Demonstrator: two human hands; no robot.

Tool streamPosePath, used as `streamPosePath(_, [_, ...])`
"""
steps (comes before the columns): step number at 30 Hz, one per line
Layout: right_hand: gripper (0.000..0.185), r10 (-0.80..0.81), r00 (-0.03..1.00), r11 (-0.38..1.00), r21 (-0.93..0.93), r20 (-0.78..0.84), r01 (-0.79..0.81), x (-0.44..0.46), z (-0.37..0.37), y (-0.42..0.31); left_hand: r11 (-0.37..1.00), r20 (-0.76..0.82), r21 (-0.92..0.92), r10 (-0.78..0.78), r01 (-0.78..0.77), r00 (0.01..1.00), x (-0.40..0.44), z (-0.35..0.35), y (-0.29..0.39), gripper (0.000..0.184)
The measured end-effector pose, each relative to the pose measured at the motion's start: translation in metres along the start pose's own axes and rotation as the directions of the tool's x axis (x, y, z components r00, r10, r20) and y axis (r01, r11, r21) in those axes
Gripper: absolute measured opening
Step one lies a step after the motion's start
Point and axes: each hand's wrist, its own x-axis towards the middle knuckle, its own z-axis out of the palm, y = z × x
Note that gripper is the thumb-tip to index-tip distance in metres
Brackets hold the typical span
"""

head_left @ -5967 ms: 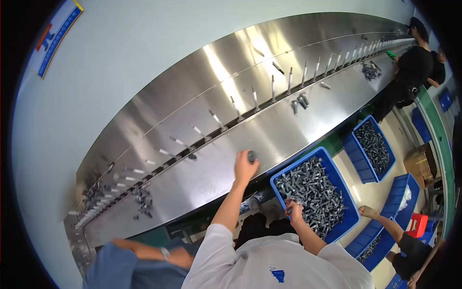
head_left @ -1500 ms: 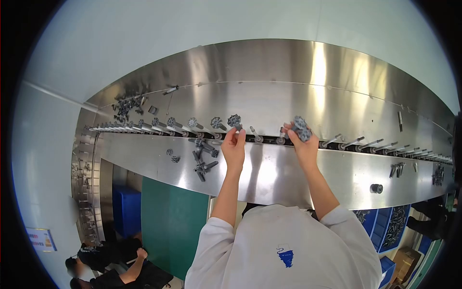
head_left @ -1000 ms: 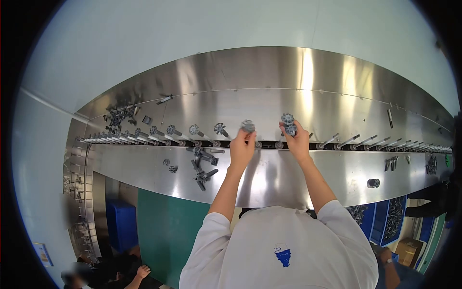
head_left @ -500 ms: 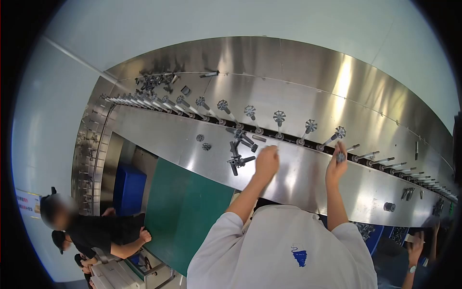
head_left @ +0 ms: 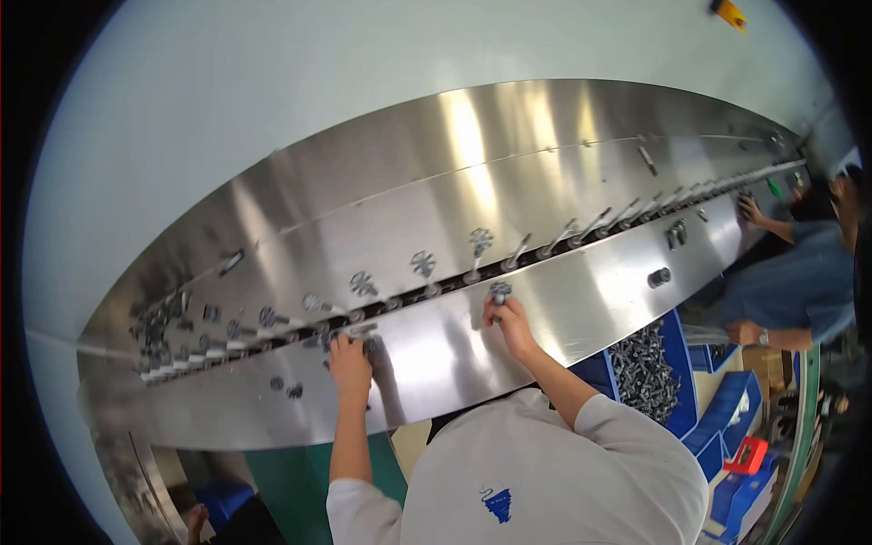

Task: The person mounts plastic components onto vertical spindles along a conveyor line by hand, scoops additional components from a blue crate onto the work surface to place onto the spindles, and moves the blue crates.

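Note:
My right hand [head_left: 511, 325] is closed around a grey plastic part with a slotted, wheel-like head [head_left: 500, 290], held up over the front steel ledge. My left hand [head_left: 351, 365] lies over a small pile of dark grey parts [head_left: 328, 337], its fingers curled down among them. What those fingers grip is hidden. Beside its fingertips shows a dark round end of a part [head_left: 370, 347]. Behind my hands runs a row of upright pins; one close to my right hand carries a grey wheel-like part [head_left: 481, 240], while the pin just right of it [head_left: 519, 252] is bare.
Two small wheel-like pieces [head_left: 294, 391] lie on the ledge at left. A dark cylinder [head_left: 658, 278] lies at right. A blue bin [head_left: 688, 381] of grey parts stands below the ledge. Another person's arm [head_left: 772, 337] is at far right. Loose parts [head_left: 159, 327] cluster far left.
My view has turned to the right. My left hand has moved onto the pile of parts. My right hand, still with a grey part, has come away from the pins.

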Motion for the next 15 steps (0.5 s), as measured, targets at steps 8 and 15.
streamPosePath(8, [0.025, -0.517, 0.797, 0.854, -0.258, -0.312, 0.452, 0.096, -0.126, -0.158, 0.383, 0.283, -0.906, 0.234, 0.179, 0.93, 0.035, -0.069, 0.223, 0.022])
streamPosePath(15, [0.024, -0.463, 0.877, 0.786, -0.517, -0.13, 0.339, 0.144, -0.212, -0.172, 0.09, -0.049, -0.995, -0.035, -0.045, 0.998, 0.122, -0.02, 0.408, 0.025])
